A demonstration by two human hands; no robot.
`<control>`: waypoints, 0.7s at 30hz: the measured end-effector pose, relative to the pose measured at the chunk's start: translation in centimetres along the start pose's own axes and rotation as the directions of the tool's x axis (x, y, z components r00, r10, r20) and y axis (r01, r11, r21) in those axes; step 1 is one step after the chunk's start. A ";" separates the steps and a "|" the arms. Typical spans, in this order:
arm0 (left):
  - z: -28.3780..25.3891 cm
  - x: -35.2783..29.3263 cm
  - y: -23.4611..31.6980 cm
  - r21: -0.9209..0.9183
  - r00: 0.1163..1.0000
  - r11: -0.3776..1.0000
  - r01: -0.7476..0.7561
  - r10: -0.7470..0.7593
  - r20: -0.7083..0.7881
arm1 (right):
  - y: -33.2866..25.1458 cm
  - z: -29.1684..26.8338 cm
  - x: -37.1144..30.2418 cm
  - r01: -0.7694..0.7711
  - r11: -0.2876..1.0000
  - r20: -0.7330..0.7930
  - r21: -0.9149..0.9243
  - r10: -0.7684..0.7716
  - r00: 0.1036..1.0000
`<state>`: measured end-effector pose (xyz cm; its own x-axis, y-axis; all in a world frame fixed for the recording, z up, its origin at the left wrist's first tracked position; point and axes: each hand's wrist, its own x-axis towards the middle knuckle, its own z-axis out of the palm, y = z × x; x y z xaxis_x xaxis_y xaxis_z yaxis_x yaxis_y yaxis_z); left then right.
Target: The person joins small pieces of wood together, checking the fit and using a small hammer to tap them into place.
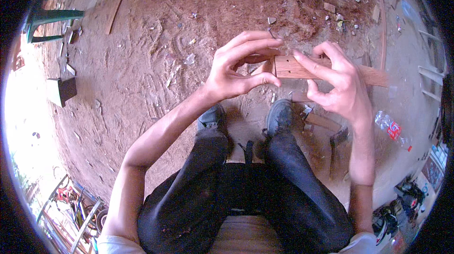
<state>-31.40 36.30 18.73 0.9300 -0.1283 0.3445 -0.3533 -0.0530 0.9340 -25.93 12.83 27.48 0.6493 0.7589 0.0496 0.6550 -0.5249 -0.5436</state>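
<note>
Head view: person seen from above, legs in dark trousers (208, 192) and dark shoes (279, 114) on reddish-brown dirt floor (142, 65) strewn w/ wood chips & scraps.

Both hands raised in front, above the feet. Between them a flat reddish-brown wooden strip (298, 68), short plank w/ a small dark hole near its left end, lying roughly level, running off to the right past the right hand.

Left hand (239, 65): fingers curled, partly open; thumb & forefinger pinch the left end of the strip, other fingers arched over it. Something thin & dark sticks up near its fingertips; too small to tell what.

Right hand (338, 86): fingers spread & bent, forefinger laid across the strip's top face, thumb below it. Loose grip on the strip, hand not fully closed.

Around: lower right, near the right shoe, a hammer w/ wooden handle (335, 143) on the ground, beside a brown wooden offcut (324, 121). Further right a crushed clear plastic bottle w/ red label (390, 128). Upper left a green plastic chair (47, 22), part seen; below it a dark square block (61, 89). A thin wooden slat (116, 10) lies near the top left. Lower left, tangle of metal frames, blurred at the rim.
</note>
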 end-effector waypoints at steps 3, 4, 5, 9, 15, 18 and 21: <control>0.0 0.6 0.7 0.036 1.000 0.999 0.001 -0.002 0.017 | 0.1 0.5 -0.6 -0.017 1.000 -0.072 -0.025 0.015 0.997; 0.0 0.5 0.6 0.034 1.000 0.999 0.002 -0.002 0.019 | 0.1 1.0 -0.8 -0.032 0.999 -0.099 -0.013 0.030 0.995; 0.0 0.4 0.4 0.016 1.000 1.000 0.000 0.000 0.014 | 0.0 1.1 -0.8 -0.043 0.999 -0.100 -0.005 0.042 0.994; 0.0 0.2 0.0 -0.023 1.000 1.000 -0.003 0.003 0.008 | 0.0 1.3 -0.9 -0.059 0.998 -0.087 0.032 0.062 0.994; 0.4 0.6 0.3 0.021 1.000 1.000 0.002 -0.003 0.021 | 0.0 1.0 -1.3 -0.098 0.994 -0.076 0.057 0.102 0.992; 0.0 0.9 0.6 0.098 0.999 0.995 -0.033 0.030 0.031 | -0.2 1.0 -1.1 -0.075 0.997 -0.085 0.031 0.078 0.993; -0.5 0.8 0.6 0.147 0.998 0.989 -0.028 0.021 0.053 | -0.4 0.9 -0.5 -0.041 0.999 -0.081 0.009 0.042 0.996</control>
<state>-30.83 36.68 19.59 0.9157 -0.1815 0.3585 -0.3908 -0.1944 0.8997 -26.88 13.06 26.91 0.7053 0.7026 0.0942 0.6241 -0.5525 -0.5525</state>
